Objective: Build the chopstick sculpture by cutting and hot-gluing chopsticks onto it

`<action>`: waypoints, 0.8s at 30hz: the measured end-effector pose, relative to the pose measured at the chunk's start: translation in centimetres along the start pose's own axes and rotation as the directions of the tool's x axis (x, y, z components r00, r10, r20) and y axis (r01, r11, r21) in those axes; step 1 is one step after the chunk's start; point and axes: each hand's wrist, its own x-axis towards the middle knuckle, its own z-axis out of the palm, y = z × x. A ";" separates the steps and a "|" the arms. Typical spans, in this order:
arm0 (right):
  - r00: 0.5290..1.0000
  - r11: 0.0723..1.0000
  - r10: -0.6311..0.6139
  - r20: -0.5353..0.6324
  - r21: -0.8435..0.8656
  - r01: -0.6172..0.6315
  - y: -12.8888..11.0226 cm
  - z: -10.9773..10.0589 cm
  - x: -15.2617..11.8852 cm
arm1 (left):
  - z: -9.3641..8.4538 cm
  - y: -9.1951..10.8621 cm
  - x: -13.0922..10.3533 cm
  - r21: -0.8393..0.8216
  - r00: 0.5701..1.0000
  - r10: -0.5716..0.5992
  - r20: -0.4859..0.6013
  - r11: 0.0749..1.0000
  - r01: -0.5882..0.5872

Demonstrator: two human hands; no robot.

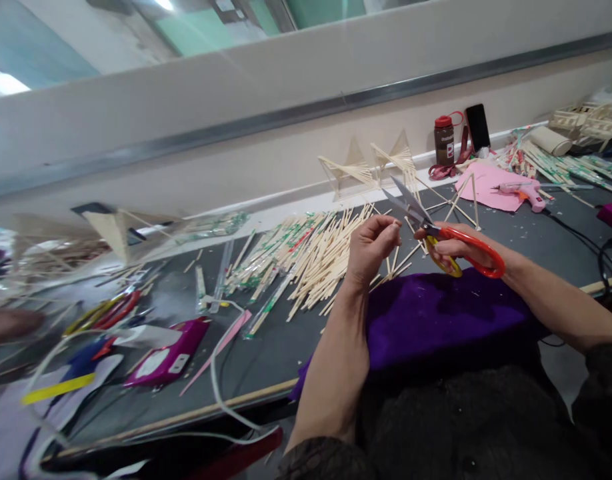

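The left hand's fingers are curled in, the thumb brought up against the forefinger; a pale speck shows at the tips, too small for me to tell whether anything is pinched there. Just beside it, the right hand's fingers are wrapped around the red and yellow handles of the scissors, whose blades stand parted and point up and away toward the wall, near the left fingertips. Below both hands, a purple cloth spreads near the front edge of the dark worktop. Beyond the left hand lies a loose heap of pale sticks, with clear, green-marked stick packets next to it on the left. Behind the hands, two stick models with twisted, fanned-out sides stand by the wall, and an open frame of sticks rises to the right of the scissors. Farther right, a pink glue gun lies on a pink sheet, with a red-capped bottle and an upright phone behind. Well off to the left are a magenta socket box, a loop of white cable, and a second red-and-yellow pair of scissors. At the far left edge, another person's hand shows, blurred.
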 end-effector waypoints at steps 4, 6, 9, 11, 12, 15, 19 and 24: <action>0.999 0.999 -0.023 -0.047 -0.038 0.021 -1.1 -0.4 -0.7 | -0.1 0.2 0.1 -0.054 0.999 -0.022 -0.038 0.998 0.020; 0.992 0.986 -0.062 -0.110 -0.160 0.044 -2.0 -1.1 -1.5 | -0.2 0.4 0.0 -0.066 0.999 -0.015 -0.045 0.998 0.012; 0.925 0.865 -0.216 -0.311 -0.501 0.033 -3.2 -3.5 -3.4 | 0.0 0.6 0.0 -0.068 0.998 0.002 -0.060 0.998 -0.006; 0.822 0.653 -0.329 -0.465 -0.741 -0.158 -3.5 -5.9 -4.9 | 0.2 0.6 -0.1 -0.063 0.999 0.007 -0.046 0.998 -0.010; 0.762 0.522 -0.360 -0.538 -0.794 -0.313 -3.4 -7.1 -5.6 | 0.4 0.6 -0.1 -0.061 0.999 0.010 -0.031 0.998 -0.012; 0.661 0.204 -0.280 -0.696 -0.717 -0.667 -2.3 -10.4 -6.9 | 0.7 0.6 -0.1 -0.047 1.000 0.026 0.011 0.999 -0.025; 0.620 0.008 -0.127 -0.774 -0.626 -0.780 0.0 -12.7 -7.0 | 0.7 0.3 -0.1 -0.002 0.999 0.039 0.025 0.999 -0.039; 0.618 -0.073 -0.068 -0.783 -0.614 -0.786 1.5 -13.7 -6.5 | 0.6 0.2 -0.1 0.034 0.998 0.056 0.041 0.998 -0.058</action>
